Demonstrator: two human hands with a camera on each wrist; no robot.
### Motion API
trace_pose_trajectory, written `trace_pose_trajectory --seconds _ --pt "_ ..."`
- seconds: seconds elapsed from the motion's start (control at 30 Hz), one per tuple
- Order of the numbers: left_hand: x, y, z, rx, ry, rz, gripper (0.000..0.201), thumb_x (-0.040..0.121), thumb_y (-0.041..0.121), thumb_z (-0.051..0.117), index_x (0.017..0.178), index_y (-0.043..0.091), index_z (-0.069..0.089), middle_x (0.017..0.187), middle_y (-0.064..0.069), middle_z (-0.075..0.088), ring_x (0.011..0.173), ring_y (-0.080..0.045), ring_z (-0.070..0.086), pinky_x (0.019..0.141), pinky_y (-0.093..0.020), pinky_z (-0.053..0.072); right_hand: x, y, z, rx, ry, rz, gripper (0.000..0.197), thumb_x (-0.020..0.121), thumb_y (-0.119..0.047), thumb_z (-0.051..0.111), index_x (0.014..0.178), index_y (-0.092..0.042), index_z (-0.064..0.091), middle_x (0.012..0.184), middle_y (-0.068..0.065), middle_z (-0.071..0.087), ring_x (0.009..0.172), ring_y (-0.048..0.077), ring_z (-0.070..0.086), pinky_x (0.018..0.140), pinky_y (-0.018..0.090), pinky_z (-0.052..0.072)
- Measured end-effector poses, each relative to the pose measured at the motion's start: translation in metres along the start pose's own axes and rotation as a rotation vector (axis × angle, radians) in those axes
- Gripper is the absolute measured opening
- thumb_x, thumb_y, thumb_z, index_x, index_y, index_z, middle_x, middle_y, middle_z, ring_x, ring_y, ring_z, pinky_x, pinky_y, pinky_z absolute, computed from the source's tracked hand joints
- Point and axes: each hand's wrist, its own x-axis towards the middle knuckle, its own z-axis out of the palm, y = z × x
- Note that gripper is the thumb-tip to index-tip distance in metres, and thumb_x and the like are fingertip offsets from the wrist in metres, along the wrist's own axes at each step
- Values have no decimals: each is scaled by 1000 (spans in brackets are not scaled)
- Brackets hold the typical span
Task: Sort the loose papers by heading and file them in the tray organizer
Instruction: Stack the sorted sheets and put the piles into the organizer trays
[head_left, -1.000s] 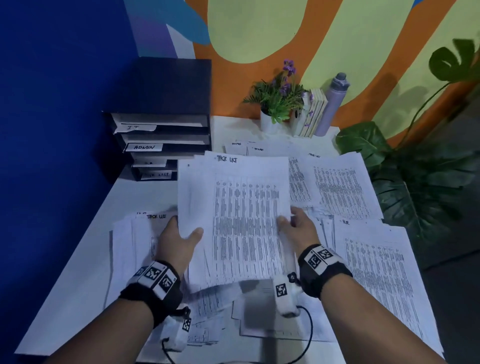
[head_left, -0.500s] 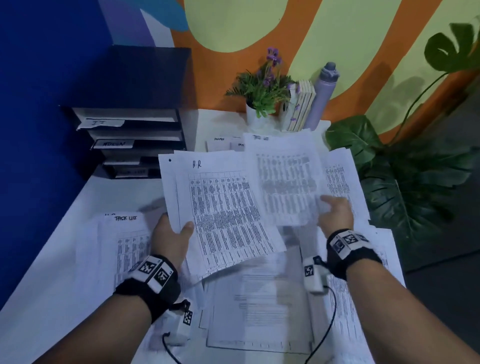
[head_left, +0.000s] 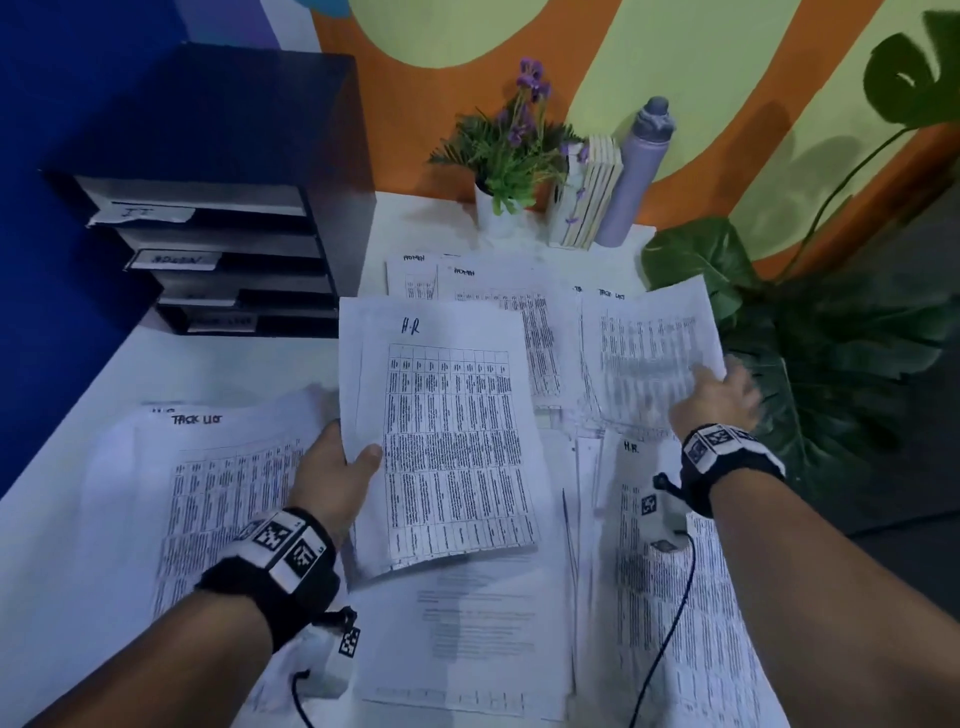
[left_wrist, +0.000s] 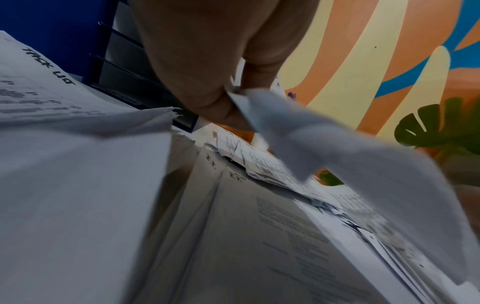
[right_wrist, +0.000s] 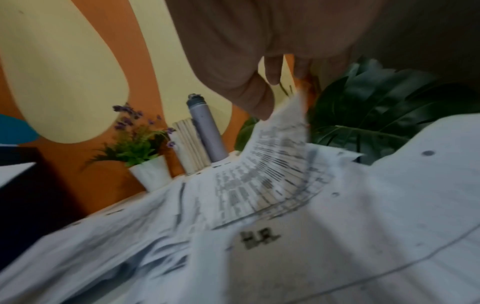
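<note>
Above the paper-strewn white table (head_left: 78, 561), the left hand (head_left: 332, 478) pinches a printed white sheet headed "H.R" (head_left: 447, 441), thumb on top. Further right, the right hand (head_left: 719, 397) grips a blurred "Task List" sheet (head_left: 649, 343). Back left stands the black tray organizer (head_left: 223, 228).
</note>
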Motion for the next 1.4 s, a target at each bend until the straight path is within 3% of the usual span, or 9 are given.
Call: trace_pose_trajectory --seconds 0.13,0.27,0.4,0.7,0.77,0.9,1.07,1.23,1.4 --pt "-2 7 15 1 -82 -75 31 101 20 51 131 25 51 125 2 62 116 -25 57 104 -50 44 -34 -31 12 522 -279 -121 48 99 -24 51 145 -17 42 150 7 38 137 28 38 113 40 31" --pt "-10 12 27 31 -175 -79 37 101 17 49 137 24 48 124 4 60 117 -23 55 105 -45 42 -85 -47 32 852 -645 38 62 91 -33 61 146 -28 32 138 0 52 121 25 54 106 49 42" --pt "-21 12 33 13 -273 -58 37 96 14 59 132 22 54 123 1 65 113 -22 61 104 -46 46 -110 -33 39 847 -463 144 49 90 -2 57 133 -21 45 116 4 62 101 22 61 87 36 52" --pt "-23 3 13 -77 -78 151 28 93 8 61 113 27 59 114 4 66 94 -14 63 88 -31 52 -113 69 -2 411 -100 229 17 88 -8 50 100 -18 57 85 11 62 76 31 61 65 33 48" --pt "-20 0 -1 44 -17 192 32 94 9 59 121 26 57 120 6 62 103 -12 60 88 -23 46 -115 87 -11 303 -80 233 21 86 -7 48 101 -18 57 84 12 61 72 31 59 66 33 49" --pt "-1 -25 -37 368 10 243 51 95 12 58 143 21 44 151 -5 37 136 -25 42 112 -45 36 -123 97 -14 58 -82 250 36 85 -11 51 121 -19 51 113 15 59 99 36 56 85 44 49" --pt "12 -62 -88 891 58 -18 71 96 52 43 155 28 12 165 -3 -6 151 -28 1 117 -55 18 -143 42 5 -75 -75 161 70 87 -23 64 148 -21 29 152 8 25 134 34 27 107 49 30" --pt "2 -78 -125 744 18 -171 65 99 60 14 157 33 1 165 0 -8 151 -23 -5 119 -56 2 -176 -53 43 208 -285 -145 42 92 -7 52 133 -17 55 139 12 46 125 31 45 102 36 38" --pt "-14 -86 -144 780 -165 -286 64 98 64 14 155 39 2 163 5 -15 150 -23 -12 117 -57 -1 -234 -143 66 439 -610 -336 31 94 -24 56 124 -15 63 125 5 60 114 21 58 102 27 42"
